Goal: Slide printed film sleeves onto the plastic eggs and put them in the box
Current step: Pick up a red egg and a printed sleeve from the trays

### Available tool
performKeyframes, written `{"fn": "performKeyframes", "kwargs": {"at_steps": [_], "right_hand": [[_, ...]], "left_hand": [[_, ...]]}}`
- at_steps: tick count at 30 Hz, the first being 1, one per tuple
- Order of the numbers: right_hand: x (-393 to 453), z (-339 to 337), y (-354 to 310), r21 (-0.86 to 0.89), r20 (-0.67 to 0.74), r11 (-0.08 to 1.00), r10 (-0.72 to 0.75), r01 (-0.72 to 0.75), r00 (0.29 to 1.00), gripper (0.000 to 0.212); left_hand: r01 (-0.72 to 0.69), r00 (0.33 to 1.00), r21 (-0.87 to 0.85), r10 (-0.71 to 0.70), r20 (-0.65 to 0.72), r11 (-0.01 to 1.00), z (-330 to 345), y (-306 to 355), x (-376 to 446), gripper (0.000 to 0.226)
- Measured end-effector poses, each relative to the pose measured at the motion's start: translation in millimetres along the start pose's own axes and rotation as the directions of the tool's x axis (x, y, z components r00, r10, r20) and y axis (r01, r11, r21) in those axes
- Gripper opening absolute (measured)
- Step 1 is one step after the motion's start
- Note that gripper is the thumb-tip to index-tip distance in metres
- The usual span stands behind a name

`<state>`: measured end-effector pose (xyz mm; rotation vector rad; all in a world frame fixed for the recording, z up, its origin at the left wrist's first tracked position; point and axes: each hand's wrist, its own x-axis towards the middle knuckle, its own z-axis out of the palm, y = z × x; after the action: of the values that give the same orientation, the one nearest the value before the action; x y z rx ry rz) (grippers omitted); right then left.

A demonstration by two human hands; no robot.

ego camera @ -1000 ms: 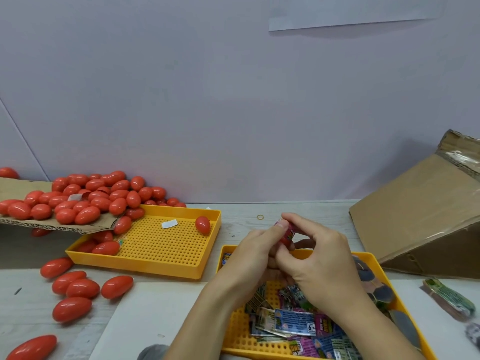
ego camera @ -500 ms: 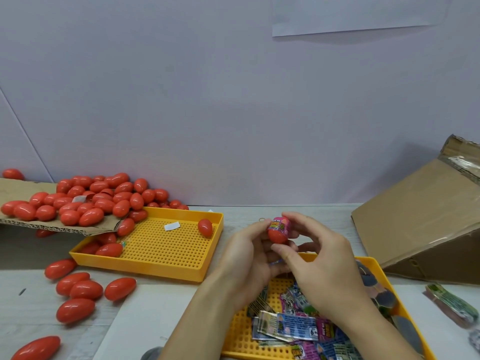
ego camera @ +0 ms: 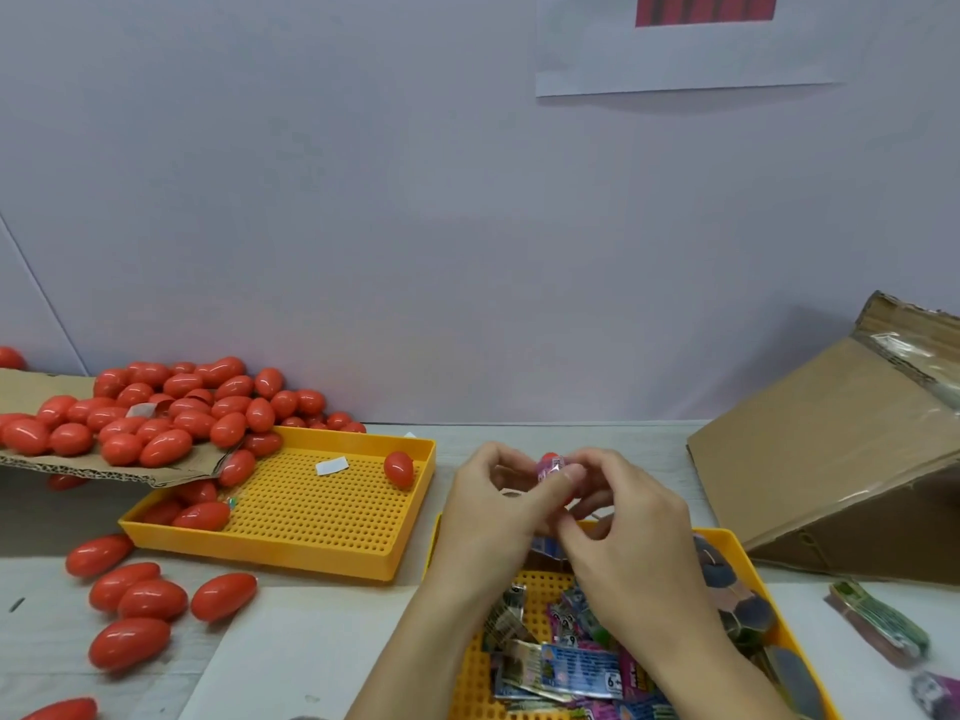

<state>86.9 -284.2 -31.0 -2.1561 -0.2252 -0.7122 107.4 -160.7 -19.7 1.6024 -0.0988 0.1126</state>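
the sleeved egg (ego camera: 551,467) sits pinched between the fingertips of the left hand (ego camera: 488,517) and right hand (ego camera: 631,532), its red tip up, long axis roughly upright; the box (ego camera: 810,459) lies to the right hand's outer side, so that hand is nearer.

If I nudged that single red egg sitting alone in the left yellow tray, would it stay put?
Probably not. The red egg is rounded and glossy, so it would likely roll or wobble off. The yellow tray has a raised rim that should stop it. It looks like hollow plastic, so likely light, though the picture cannot confirm that.
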Motion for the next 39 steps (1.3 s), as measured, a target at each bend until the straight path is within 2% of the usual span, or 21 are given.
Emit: {"fn": "performKeyframes", "kwargs": {"at_steps": [2,5,8,9,10,12,14,15,17,18,20,21,24,26,28,30,33,36,39], "right_hand": [[1,-2,1,0.021,0.009,0.998,0.052,-0.052,0.999,0.022],[6,-10,3,0.159,0.147,0.946,0.262,-0.284,0.954,0.005],[13,-22,9,0.264,0.403,0.768,0.461,-0.583,0.791,0.015],[17,-29,10,0.331,0.445,0.682,0.497,-0.652,0.745,0.017],[24,-39,11,0.425,0.447,0.597,0.515,-0.680,0.731,0.019],[42,-64,12,0.690,0.329,0.415,0.551,-0.594,0.767,0.020],[62,-100,13,0.893,0.116,0.281,0.612,-0.352,0.782,0.023],[70,-119,14,0.937,0.012,0.261,0.640,-0.232,0.768,0.025],[76,-149,18,0.961,-0.088,0.253,0.657,-0.109,0.748,0.039],[75,-159,22,0.964,-0.069,0.240,0.646,-0.118,0.760,0.047],[68,-166,28,0.951,0.052,0.211,0.616,-0.228,0.786,0.060],[64,-164,30,0.932,0.115,0.212,0.596,-0.293,0.795,0.060],[58,-149,33,0.852,0.237,0.260,0.582,-0.454,0.778,0.038],[56,-137,34,0.786,0.318,0.289,0.569,-0.547,0.758,0.028],[54,-116,31,0.680,0.442,0.328,0.530,-0.655,0.724,0.024],[48,-93,27,0.572,0.554,0.365,0.488,-0.734,0.675,0.021],[40,-62,22,0.426,0.675,0.463,0.409,-0.777,0.614,0.017],[36,-47,24,0.338,0.744,0.530,0.356,-0.777,0.566,0.016],[36,-45,28,0.330,0.769,0.551,0.315,-0.766,0.557,0.017]], "left_hand": [[0.018,1.000,0.015,-0.018,0.023,1.000,2,6,-1,0.032],[0.010,1.000,0.139,-0.010,0.000,0.990,-2,11,0,0.034],[-0.024,0.997,0.212,0.039,-0.070,0.977,-23,12,6,0.030],[-0.021,0.994,0.203,0.043,-0.104,0.979,-33,12,9,0.029],[-0.008,0.989,0.200,0.038,-0.145,0.980,-46,12,14,0.029],[0.030,0.970,0.212,0.022,-0.241,0.977,-74,10,21,0.029],[0.092,0.942,0.198,-0.021,-0.336,0.976,-102,7,26,0.031],[0.134,0.928,0.169,-0.064,-0.366,0.976,-114,6,29,0.032],[0.241,0.900,0.120,-0.175,-0.399,0.963,-131,4,41,0.034],[0.297,0.884,0.089,-0.239,-0.402,0.951,-137,3,47,0.032],[0.345,0.882,0.065,-0.300,-0.363,0.936,-144,-5,46,0.027],[0.355,0.876,0.066,-0.307,-0.373,0.932,-145,-7,46,0.026],[0.340,0.843,0.137,-0.237,-0.483,0.930,-130,6,37,0.026],[0.251,0.879,0.317,-0.079,-0.470,0.915,-115,12,21,0.019],[0.231,0.902,0.534,0.025,-0.430,0.813,-113,11,15,0.011],[0.274,0.918,0.622,-0.007,-0.396,0.734,-115,7,16,0.006],[0.297,0.934,0.711,-0.039,-0.355,0.637,-118,3,23,0.030],[0.181,0.983,0.864,-0.051,-0.178,0.469,-115,7,37,0.048],[0.082,0.990,0.937,-0.138,-0.037,0.338,-103,13,55,0.055]]}}
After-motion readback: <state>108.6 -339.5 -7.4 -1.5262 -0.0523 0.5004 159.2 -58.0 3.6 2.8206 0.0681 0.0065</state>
